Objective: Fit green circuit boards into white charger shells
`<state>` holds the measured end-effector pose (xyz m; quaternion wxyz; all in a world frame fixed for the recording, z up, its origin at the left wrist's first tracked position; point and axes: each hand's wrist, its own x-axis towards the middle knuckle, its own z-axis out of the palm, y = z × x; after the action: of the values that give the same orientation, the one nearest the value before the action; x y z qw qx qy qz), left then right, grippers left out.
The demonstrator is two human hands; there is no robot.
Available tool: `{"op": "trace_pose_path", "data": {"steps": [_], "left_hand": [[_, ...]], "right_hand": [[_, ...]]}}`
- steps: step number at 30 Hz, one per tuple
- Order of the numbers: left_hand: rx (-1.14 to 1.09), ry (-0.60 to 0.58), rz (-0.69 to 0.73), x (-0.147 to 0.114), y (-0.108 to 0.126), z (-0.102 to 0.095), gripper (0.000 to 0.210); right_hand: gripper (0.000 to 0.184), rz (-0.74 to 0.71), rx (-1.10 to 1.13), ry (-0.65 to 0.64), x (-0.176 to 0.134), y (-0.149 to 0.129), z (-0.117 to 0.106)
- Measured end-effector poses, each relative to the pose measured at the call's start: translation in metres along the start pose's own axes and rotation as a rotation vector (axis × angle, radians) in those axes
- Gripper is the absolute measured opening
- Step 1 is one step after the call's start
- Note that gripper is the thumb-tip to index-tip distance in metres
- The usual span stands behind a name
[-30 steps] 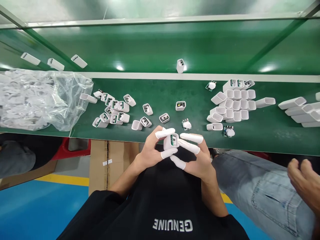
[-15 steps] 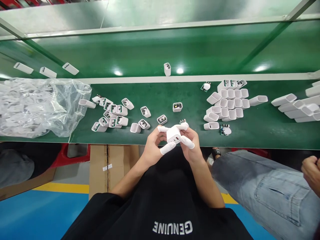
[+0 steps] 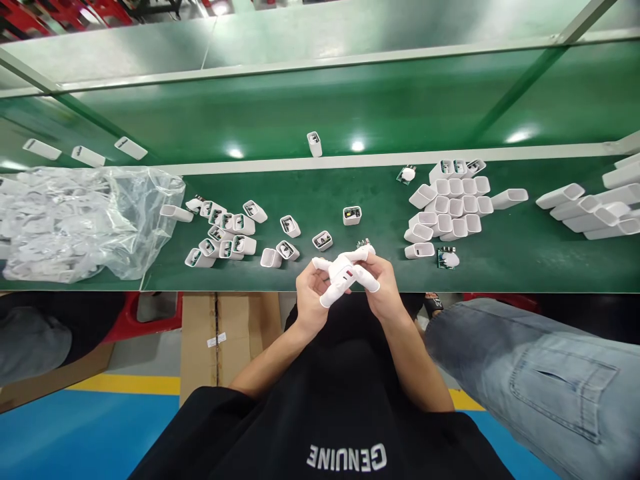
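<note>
- Two hands, left hand (image 3: 311, 293) and right hand (image 3: 384, 287), pinch one white casing (image 3: 342, 269) between covered fingertips (image 3: 371, 283); it is held up at the table's (image 3: 500, 270) near edge.
- Probably light and stiff, hard plastic by its look; its smooth walls could slip under the white finger covers.
- Best hold: opposite side walls, clear of the slotted end.
- Circuit parts, as show in the open casings (image 3: 245, 246) nearer the table's near edge than its far one, would likely be fragile.
</note>
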<state>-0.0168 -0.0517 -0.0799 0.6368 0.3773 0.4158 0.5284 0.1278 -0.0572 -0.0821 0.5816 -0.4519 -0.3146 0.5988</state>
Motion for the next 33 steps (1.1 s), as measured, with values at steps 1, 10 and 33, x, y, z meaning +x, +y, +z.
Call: {"op": "trace_pose_path", "data": {"steps": [1,10,33], "left_hand": [[-0.013,0.009,0.005,0.000,-0.001,0.002,0.053],[-0.037,0.025,-0.022,0.002,-0.003,0.014,0.054],[-0.137,0.033,-0.197,0.012,0.005,0.025,0.051]], "right_hand": [[0.043,0.006,0.017,0.005,0.000,0.000,0.000],[0.046,0.001,0.005,0.021,0.000,-0.002,-0.006],[0.044,-0.074,-0.049,-0.003,0.021,-0.004,-0.013]]}}
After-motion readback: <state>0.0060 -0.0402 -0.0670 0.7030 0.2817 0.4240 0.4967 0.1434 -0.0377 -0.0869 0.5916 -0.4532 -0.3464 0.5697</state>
